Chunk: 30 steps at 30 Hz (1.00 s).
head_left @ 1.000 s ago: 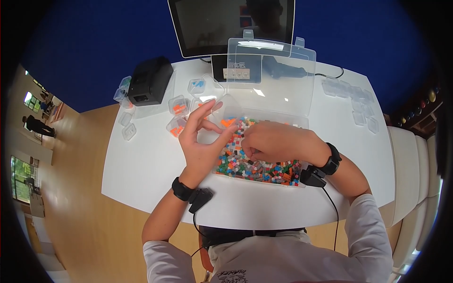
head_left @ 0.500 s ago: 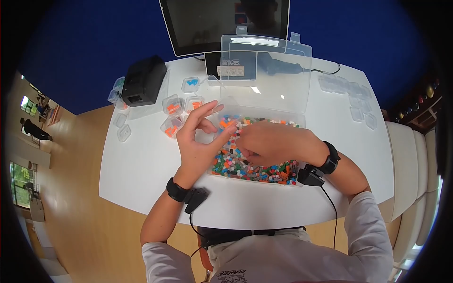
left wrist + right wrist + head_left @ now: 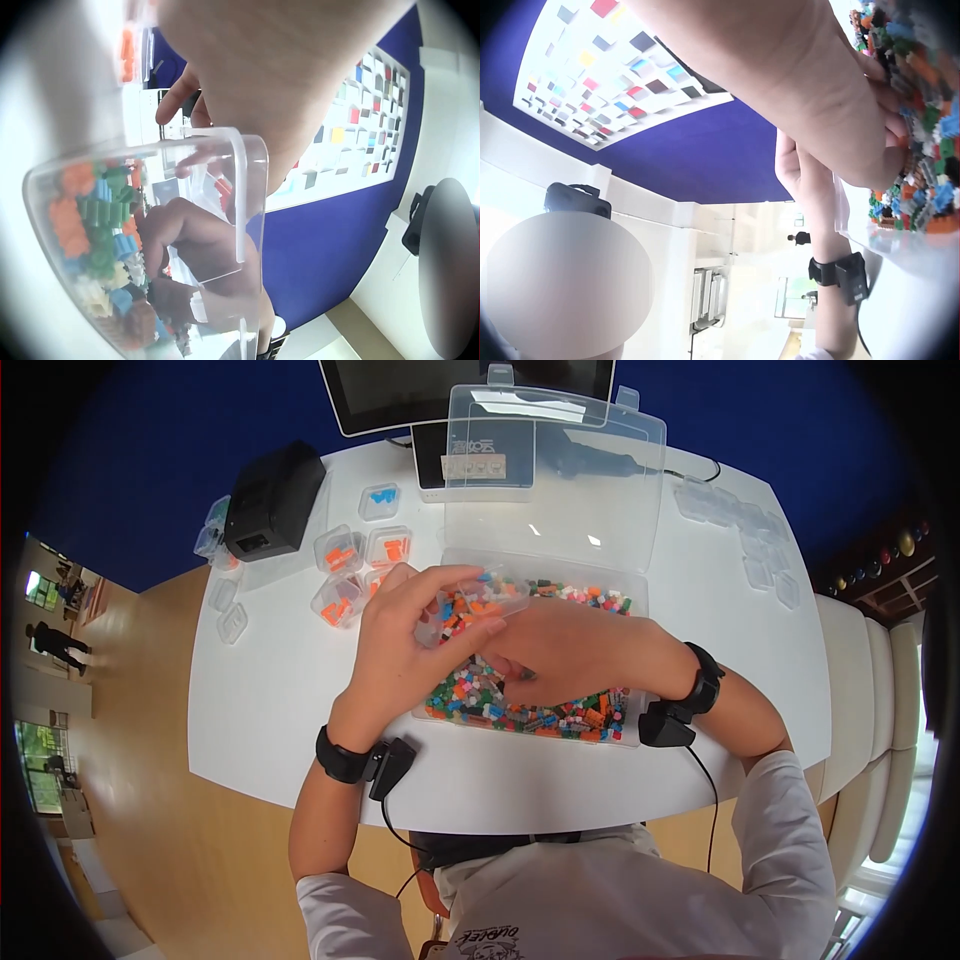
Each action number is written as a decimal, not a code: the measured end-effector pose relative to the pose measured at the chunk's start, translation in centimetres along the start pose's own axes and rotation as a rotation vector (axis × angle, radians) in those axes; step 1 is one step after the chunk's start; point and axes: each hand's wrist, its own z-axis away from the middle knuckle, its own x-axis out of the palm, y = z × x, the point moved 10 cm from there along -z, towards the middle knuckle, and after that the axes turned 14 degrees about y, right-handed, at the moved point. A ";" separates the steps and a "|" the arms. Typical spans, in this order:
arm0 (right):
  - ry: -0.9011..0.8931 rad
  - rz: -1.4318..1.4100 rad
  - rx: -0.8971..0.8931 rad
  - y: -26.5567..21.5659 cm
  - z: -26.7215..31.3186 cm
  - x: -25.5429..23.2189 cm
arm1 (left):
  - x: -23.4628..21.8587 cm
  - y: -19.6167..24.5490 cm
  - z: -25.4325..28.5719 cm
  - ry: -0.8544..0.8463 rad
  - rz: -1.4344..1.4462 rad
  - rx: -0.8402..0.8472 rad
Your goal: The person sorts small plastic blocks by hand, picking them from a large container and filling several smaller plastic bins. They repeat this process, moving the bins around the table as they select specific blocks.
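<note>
My left hand (image 3: 395, 645) holds a small clear plastic box (image 3: 510, 598) between thumb and fingers, above the left part of a large clear storage case (image 3: 640, 660). Orange pieces show in or through the small box. The case is full of mixed small toy bricks (image 3: 590, 715) in orange, green, blue, white and grey. My right hand (image 3: 570, 650) reaches down among these bricks with bent fingers, close beside the small box. In the right wrist view the fingertips of the right hand (image 3: 840, 112) are at the bricks; I cannot tell whether they pinch one.
The case's clear lid (image 3: 560, 510) stands raised at the back, before a monitor (image 3: 470, 400). To the left are small boxes with orange pieces (image 3: 340, 550), one with blue pieces (image 3: 380, 500) and a black device (image 3: 275, 500). Small clear boxes (image 3: 750, 525) lie back right.
The left hand has tilted the small box and brought it nearer the right hand. The right hand stays low over the bricks. The head view has shifted, so the table appears slightly higher and left.
</note>
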 end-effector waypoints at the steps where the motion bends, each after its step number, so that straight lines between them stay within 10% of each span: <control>1: 0.058 -0.014 -0.024 -0.2 -0.1 -0.5 | 0.1 0.1 0.1 -0.005 0.006 -0.008; 11: -0.100 -0.005 0.108 0.6 0.2 -0.1 | -0.9 0.1 0.2 0.071 -0.012 0.010; 16: 0.096 0.211 -0.147 -1.5 1.0 -2.1 | -1.1 0.0 0.2 0.127 0.003 0.018; 30: 0.182 0.090 -0.020 -4.3 2.1 -10.0 | -1.1 0.1 0.1 0.138 0.017 0.035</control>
